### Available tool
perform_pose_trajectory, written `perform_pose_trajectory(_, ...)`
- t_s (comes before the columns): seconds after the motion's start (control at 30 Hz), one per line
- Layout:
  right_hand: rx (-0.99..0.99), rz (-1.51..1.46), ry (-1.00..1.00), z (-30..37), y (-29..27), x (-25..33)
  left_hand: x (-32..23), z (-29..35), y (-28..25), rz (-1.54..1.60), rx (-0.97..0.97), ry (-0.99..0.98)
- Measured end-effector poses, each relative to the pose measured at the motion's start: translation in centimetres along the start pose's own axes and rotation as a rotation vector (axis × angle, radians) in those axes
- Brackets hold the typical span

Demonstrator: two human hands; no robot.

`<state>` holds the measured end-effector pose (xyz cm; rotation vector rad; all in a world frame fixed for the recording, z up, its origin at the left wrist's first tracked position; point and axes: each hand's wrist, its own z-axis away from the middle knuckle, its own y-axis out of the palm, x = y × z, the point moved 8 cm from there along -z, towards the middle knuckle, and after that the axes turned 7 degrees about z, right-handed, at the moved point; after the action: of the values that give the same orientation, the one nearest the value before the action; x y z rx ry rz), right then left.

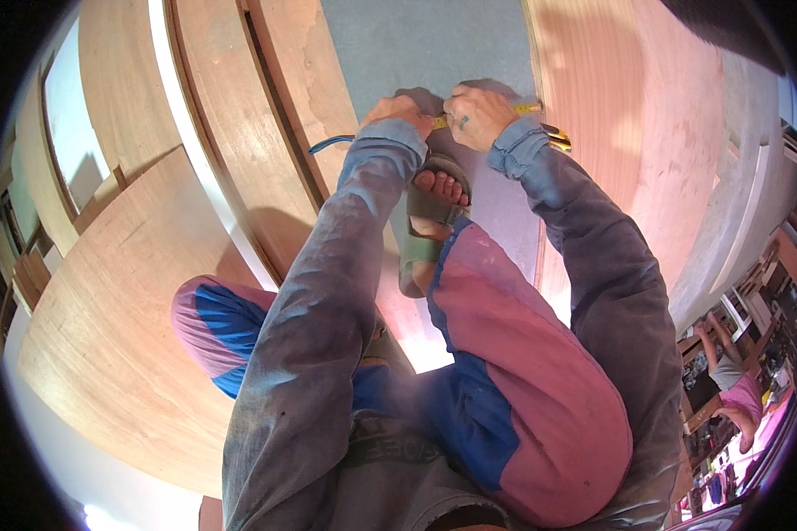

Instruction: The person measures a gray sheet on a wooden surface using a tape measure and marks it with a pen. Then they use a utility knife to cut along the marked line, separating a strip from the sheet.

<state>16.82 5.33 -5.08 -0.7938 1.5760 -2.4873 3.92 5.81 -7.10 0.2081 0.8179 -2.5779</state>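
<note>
A yellow tape measure blade [527,109] lies across the grey board [425,44], its right part reaching the seam with the wood-grain sheet. My left hand [398,113] is closed at the blade's left part. Beside it, my right hand [480,117] pinches the blade, fingers curled downward. A short yellow stretch shows between the hands. A thin blue strip [329,142] juts out left of my left wrist; what it belongs to is hidden. Past my right cuff lies a yellow-and-black tool [558,138], partly covered by the sleeve. My sandaled foot [438,190] rests on the board below the hands.
Long plywood panels [226,115] lie to the left, with a dark gap between them and a white edge strip. A wood-grain sheet [589,115] spreads on the right. At far right, another person [735,380] is among stacked wood and clutter.
</note>
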Motion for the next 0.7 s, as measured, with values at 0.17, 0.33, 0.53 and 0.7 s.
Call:
perform_pose_trajectory(0.17,-0.031,-0.012,-0.004,-0.02,-0.07,-0.18,0.01,0.23,-0.19,0.014,-0.024,-0.015)
perform_pose_trajectory(0.33,-0.039,-0.039,-0.005,-0.13,0.26,-0.38,0.12,-0.09,0.08,0.001,0.006,0.000)
perform_pose_trajectory(0.53,-0.008,-0.045,0.010,-0.33,0.54,-0.54,0.22,-0.46,0.15,-0.017,-0.011,0.023)
perform_pose_trajectory(0.7,-0.008,-0.078,0.033,-0.24,0.50,-0.70,0.29,-0.52,0.41,-0.002,0.020,0.018)
